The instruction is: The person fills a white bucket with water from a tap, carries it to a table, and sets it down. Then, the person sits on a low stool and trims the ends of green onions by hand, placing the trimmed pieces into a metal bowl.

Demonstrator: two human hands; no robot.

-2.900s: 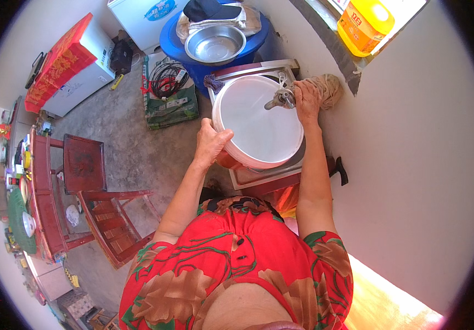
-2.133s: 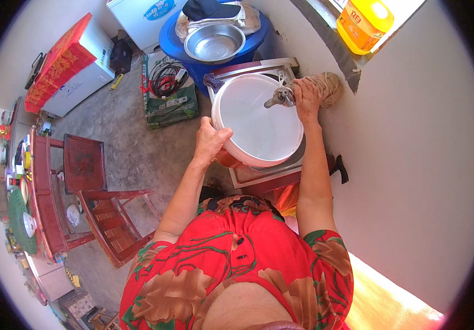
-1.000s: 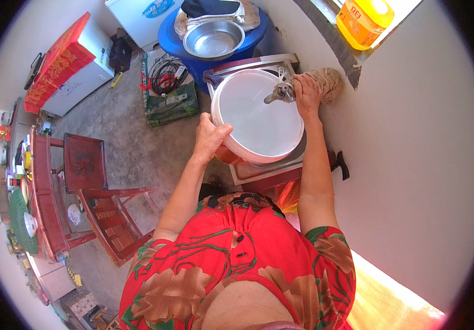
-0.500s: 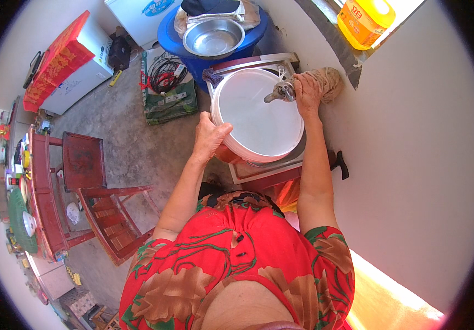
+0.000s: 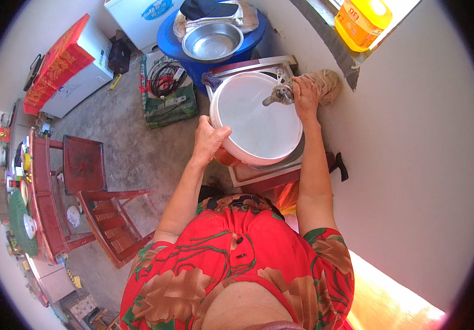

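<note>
A round white plastic bucket (image 5: 252, 158) is tilted under a metal tap (image 5: 274, 97), its pale inside facing up. My left hand (image 5: 210, 139) is closed on the bucket's left rim, thumb over the edge. At the tap's wall end, my right hand (image 5: 306, 100) has its fingers curled round the tap, by the brown cloth wrapping (image 5: 328, 87) behind it. The tap's spout points over the bucket's inside. Whether water runs, or how much is in the bucket, I cannot tell. Below is a steel-edged sink (image 5: 270, 179) with a dark red front.
Beyond the sink, a steel basin (image 5: 213, 41) and a dark cap (image 5: 208, 8) top a blue barrel (image 5: 193, 69). A yellow jug (image 5: 362, 23) stands on the right sill. Coiled black cable (image 5: 166, 77) lies on a green sack. Red wooden chairs (image 5: 113, 225) stand left.
My view has shifted very slightly. Both hands keep their places on the bucket and the tap, and the bucket stays under the spout.
</note>
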